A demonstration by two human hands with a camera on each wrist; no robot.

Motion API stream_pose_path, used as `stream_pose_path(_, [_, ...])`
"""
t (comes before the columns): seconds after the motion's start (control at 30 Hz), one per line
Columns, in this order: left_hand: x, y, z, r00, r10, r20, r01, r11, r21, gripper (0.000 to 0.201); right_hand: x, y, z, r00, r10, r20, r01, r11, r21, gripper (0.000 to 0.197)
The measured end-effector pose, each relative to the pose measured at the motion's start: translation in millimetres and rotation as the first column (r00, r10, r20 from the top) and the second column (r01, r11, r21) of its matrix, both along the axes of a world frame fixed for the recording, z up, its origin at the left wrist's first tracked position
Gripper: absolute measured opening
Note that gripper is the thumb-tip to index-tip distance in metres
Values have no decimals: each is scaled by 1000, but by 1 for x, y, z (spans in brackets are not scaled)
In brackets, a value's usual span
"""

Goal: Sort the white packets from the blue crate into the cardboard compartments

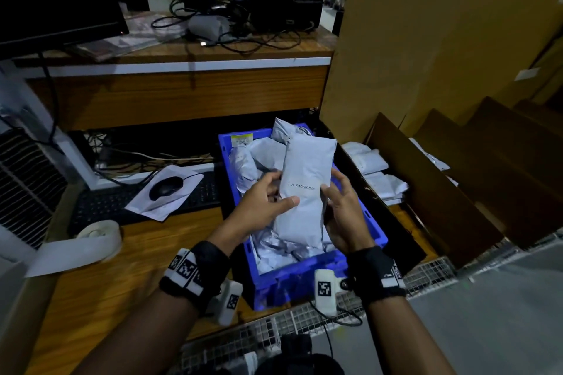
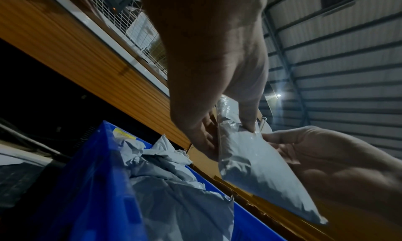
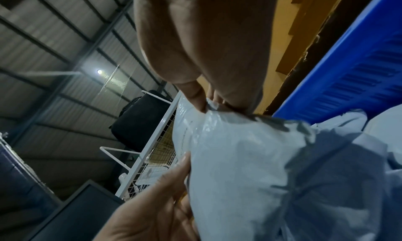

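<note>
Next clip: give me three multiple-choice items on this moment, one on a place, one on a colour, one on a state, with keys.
1. Where is the computer mouse?
A. Inside the crate
B. On white paper left of the crate
C. In a cardboard compartment

2. What colour is the crate?
A. Blue
B. Red
C. Green

3. How is the handwritten packet held?
A. Lying loose in the crate
B. By one hand
C. By both hands

Key:
1 B: the mouse rests on white paper.
2 A: the crate is blue.
3 C: the left hand and right hand each have a grip on the packet.
</note>
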State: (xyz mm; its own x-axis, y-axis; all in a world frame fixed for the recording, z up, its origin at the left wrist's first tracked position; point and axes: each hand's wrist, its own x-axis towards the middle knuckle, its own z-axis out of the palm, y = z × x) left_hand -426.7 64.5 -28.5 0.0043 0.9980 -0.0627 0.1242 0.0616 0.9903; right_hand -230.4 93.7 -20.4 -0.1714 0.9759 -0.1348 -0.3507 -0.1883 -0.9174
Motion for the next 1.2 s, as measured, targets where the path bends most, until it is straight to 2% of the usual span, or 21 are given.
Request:
stream_pose_path(0.1, [3, -3, 3, 999, -18, 32, 17, 1000, 26, 56, 1, -5, 5, 1000, 14, 2, -14, 999, 50, 42])
stream_pose_path(0.33, [5, -12, 9, 995, -31, 97, 25, 998, 64, 55, 5, -18, 16, 999, 42, 9, -43, 995, 92, 40])
stream_pose_path(0.43, [7, -15, 10, 993, -42, 106, 34, 997, 74, 53, 8, -23, 19, 995, 70, 74, -77, 992, 96, 44])
stream_pose_path(0.57, [10, -13, 4, 998, -58, 38, 57, 998, 27, 55, 17, -16, 5, 968, 134, 211, -165, 977, 137, 51])
stream_pose_path(0.67, [5, -2, -3, 998, -52, -41, 49, 997, -62, 46, 32, 11, -10, 963, 72, 258, -104, 988, 111, 47])
stream_pose_path(0.8, [-1, 20, -6, 982, 21, -190, -45, 991, -122, 33, 58, 50, -22, 953, 59, 299, -73, 997, 35, 40])
stream_pose_path(0.97, [6, 60, -10, 879, 54, -474, -129, 983, -128, 31, 81, 77, -27, 946, 119, 301, -127, 992, 7, 40])
stream_pose_path(1.1, [13, 84, -20, 741, 56, -669, -181, 976, -118, 46, 92, 95, -35, 961, 135, 240, -130, 991, -37, 43])
stream_pose_path(1.2, [19, 96, -32, 661, 7, -750, -129, 986, -105, 56, 99, 109, -43, 974, 119, 191, -106, 992, -75, 45])
